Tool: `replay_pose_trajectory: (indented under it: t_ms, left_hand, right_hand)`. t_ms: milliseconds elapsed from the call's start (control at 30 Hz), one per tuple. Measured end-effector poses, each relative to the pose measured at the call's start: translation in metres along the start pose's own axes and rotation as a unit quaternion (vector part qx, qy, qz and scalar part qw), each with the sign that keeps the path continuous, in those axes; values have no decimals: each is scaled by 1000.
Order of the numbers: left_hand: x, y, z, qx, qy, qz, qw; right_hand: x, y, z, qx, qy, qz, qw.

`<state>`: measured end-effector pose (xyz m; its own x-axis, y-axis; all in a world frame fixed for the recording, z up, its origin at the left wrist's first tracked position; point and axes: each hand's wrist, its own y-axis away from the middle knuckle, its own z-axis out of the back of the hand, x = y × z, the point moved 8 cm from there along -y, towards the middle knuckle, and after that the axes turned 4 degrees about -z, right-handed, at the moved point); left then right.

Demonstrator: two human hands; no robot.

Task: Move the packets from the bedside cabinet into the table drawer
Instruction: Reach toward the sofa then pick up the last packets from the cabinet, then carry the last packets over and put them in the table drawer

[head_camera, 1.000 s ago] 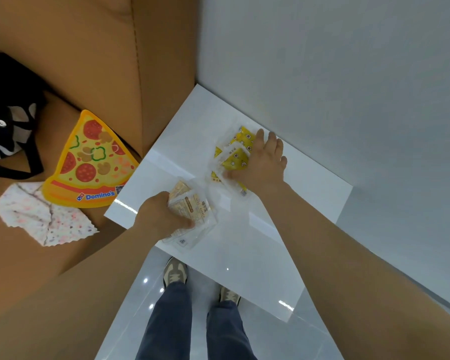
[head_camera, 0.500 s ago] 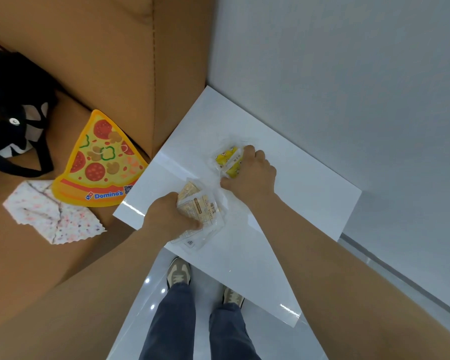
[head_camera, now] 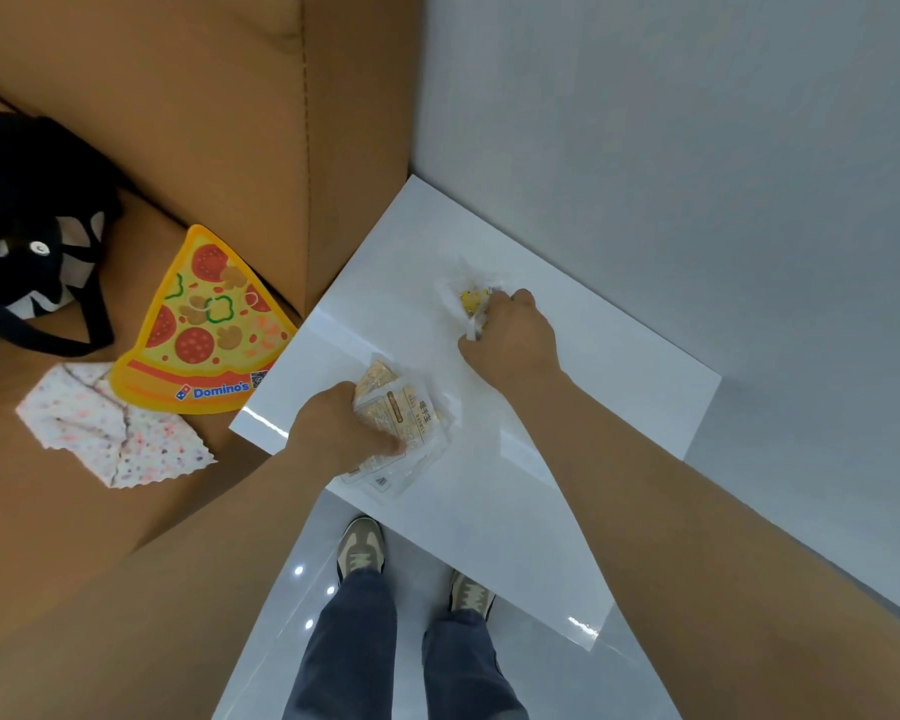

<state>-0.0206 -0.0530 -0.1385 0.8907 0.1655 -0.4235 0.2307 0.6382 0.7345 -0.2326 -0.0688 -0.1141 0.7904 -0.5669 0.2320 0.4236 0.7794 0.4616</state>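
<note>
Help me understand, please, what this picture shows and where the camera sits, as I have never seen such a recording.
There is no machine here: a person works with bare hands. The camera is worn on the head and looks down, so you see their arms, legs and shoes. The left hand grips a bunch of beige packets; the right hand grips yellow packets in clear wrapping, both over the white cabinet top. To the left lie a pizza-slice mat, a spotted cloth and a black bag.
</note>
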Motion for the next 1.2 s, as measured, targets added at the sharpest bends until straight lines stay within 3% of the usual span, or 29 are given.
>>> replay_pose_trajectory:
  t_ms: [367,667,1000,1200]
  left_hand:
    - [-13,34,16,-18,79,14,997]
    - [-80,125,67,-54,132,-48,989]
    - [-174,258,130,-30,165,-182,969]
    - [-246,325,146,6,139,-279,950]
  right_hand:
    - [-42,50,38,11,-199,-54,979]
    - [-50,161,121,-26,-335,-104,936]
    - [-43,309,237,-151,-448,-162,866]
    - [-55,383,301,-264,-484,-167,817]
